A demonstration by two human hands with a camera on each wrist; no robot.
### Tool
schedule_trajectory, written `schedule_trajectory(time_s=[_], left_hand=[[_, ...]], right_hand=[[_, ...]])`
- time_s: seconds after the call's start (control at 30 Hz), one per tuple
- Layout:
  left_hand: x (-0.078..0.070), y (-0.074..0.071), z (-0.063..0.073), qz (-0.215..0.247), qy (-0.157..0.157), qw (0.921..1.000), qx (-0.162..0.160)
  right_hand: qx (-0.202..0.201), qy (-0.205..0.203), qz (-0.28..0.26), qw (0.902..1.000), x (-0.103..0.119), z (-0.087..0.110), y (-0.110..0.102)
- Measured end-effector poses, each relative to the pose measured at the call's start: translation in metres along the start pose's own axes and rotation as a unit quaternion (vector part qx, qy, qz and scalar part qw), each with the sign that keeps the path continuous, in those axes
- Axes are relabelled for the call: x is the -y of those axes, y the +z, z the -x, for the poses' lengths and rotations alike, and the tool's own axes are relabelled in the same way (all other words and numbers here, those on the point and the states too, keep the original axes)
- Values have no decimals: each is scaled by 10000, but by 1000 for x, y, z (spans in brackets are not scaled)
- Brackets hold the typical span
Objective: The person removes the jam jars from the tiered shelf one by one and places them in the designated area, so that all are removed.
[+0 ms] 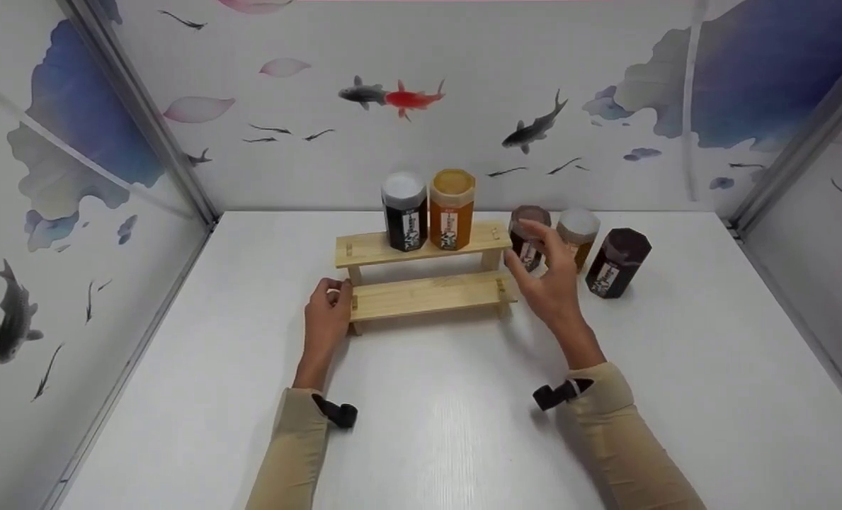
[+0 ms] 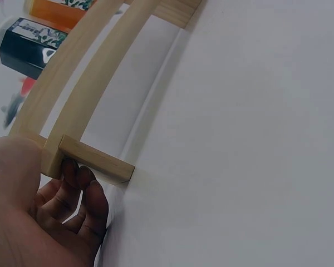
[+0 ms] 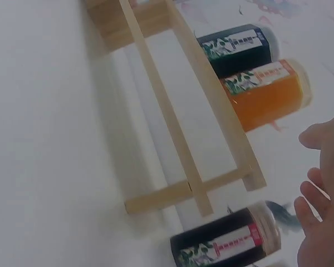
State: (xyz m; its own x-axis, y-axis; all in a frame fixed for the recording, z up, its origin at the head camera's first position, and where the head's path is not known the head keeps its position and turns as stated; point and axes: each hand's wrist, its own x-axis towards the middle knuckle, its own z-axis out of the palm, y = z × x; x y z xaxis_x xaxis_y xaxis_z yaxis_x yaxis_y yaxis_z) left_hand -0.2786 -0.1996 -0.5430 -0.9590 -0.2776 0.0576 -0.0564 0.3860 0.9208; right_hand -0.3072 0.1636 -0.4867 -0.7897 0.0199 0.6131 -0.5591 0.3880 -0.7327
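A two-step wooden rack (image 1: 421,296) stands on the white table. My left hand (image 1: 327,315) pinches the left end of its lower step; in the left wrist view the curled fingers (image 2: 92,206) lie against the rack's end and leg. On the upper step stand a dark jar with a white lid (image 1: 404,219) and an orange jar (image 1: 453,221). My right hand (image 1: 552,280) is beside the rack's right end, thumb and fingers spread, in front of a dark red jar (image 1: 527,253). A gap shows between this hand and that jar in the right wrist view.
Right of the dark red jar stand an amber jar with a pale lid (image 1: 581,225), partly hidden by the right hand, and a dark purple jar (image 1: 617,263). Printed walls (image 1: 421,142) enclose the table (image 1: 435,425) at the back and both sides.
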Motion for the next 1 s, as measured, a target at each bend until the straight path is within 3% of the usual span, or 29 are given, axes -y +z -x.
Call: schedule_trajectory(time_s=[0.17,0.27,0.6,0.83,1.0], left_hand=[[1,0,0,24,45,10000,-59],[1,1,0,28,27,10000,-83],[-3,1,0,0,25,10000,-74],[-1,2,0,-34,-29,10000,-34],[0,1,-1,-35,-46,10000,-47]], right_hand=[[405,341,-842,9950,6,3,32],[408,544,-1016,9925,11,3,52],[-170,746,54,9971,34,-11,102],[-596,1097,1248,9843,35,-14,115],[-545,918,1102,9882,30,-14,113]])
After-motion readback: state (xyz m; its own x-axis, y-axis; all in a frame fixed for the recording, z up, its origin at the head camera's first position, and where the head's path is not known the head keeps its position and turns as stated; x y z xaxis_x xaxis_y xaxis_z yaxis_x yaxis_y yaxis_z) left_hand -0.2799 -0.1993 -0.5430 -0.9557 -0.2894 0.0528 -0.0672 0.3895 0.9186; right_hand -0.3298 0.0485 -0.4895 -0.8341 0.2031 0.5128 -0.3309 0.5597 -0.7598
